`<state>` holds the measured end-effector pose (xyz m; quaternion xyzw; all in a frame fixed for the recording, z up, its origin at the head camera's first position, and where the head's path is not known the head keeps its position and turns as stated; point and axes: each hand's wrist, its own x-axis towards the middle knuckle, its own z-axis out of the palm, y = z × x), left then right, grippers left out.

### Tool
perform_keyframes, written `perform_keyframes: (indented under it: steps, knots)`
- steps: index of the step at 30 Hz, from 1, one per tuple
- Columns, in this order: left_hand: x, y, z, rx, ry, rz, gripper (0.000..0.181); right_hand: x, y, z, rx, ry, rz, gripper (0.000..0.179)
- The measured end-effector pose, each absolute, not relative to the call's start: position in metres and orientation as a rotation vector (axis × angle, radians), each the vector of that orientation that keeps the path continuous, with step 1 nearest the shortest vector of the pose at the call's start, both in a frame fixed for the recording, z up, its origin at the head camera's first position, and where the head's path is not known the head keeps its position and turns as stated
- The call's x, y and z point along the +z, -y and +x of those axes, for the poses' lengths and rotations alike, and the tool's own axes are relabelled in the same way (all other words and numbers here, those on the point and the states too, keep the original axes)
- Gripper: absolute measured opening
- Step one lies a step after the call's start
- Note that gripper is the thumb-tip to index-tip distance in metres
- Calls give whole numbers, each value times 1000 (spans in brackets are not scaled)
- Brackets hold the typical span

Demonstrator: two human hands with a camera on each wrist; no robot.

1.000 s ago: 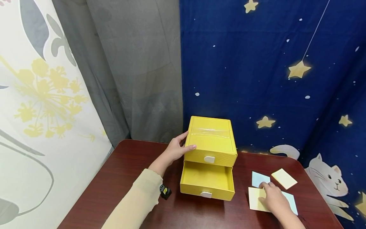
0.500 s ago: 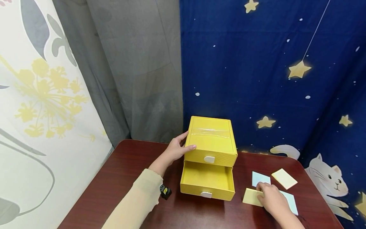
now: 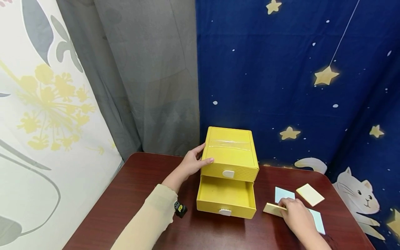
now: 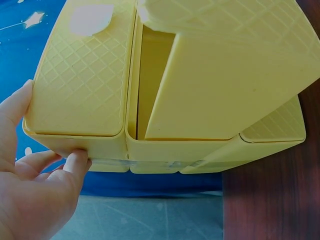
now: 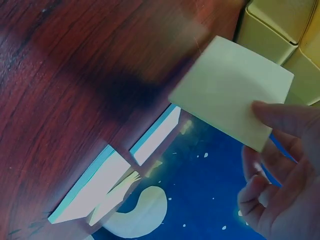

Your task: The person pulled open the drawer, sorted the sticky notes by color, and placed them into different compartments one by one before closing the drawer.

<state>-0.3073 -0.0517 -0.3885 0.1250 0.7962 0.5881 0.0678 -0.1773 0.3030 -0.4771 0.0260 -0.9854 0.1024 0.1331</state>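
Note:
A yellow drawer box (image 3: 231,146) with white handles stands on the table, and its middle drawer (image 3: 226,194) is pulled out with a bare floor showing. My left hand (image 3: 193,161) grips the box's upper left side, thumb at the top front edge and fingers curled against the side wall (image 4: 107,147). To the right, my right hand (image 3: 297,217) pinches a pale yellow sticky note pad (image 3: 273,209) between thumb and fingers. The pad is tipped up, its broad face (image 5: 232,87) showing in the right wrist view. Below the open drawer, the lowest drawer (image 4: 277,122) is closed.
A light blue pad (image 3: 284,193) and a cream pad (image 3: 310,194) lie behind the right hand. Another light blue pad (image 3: 317,221) is partly covered by that hand. The dark red table (image 3: 150,173) ends at curtains (image 3: 259,69) behind the box.
The yellow pad in my right hand has turned from lying flat to standing tilted, showing only a narrow strip in the head view. The left hand and the drawer box have not moved.

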Motion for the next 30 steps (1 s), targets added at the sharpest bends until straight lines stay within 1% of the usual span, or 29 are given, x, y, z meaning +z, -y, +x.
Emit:
perform_keyframes:
  steps: [15,23,30]
  knots:
    - [-389,53,-309,1763,-2408,369,90,-473,-291,-176,278,2384,237,21]
    - [-389,52,-308,1762,-2408,361,90,-471,-287,-175,293,2313,271,25]
    - [-388,52,-307,1771,-2402,359,90,-470,-283,-173,297,2276,281,24]
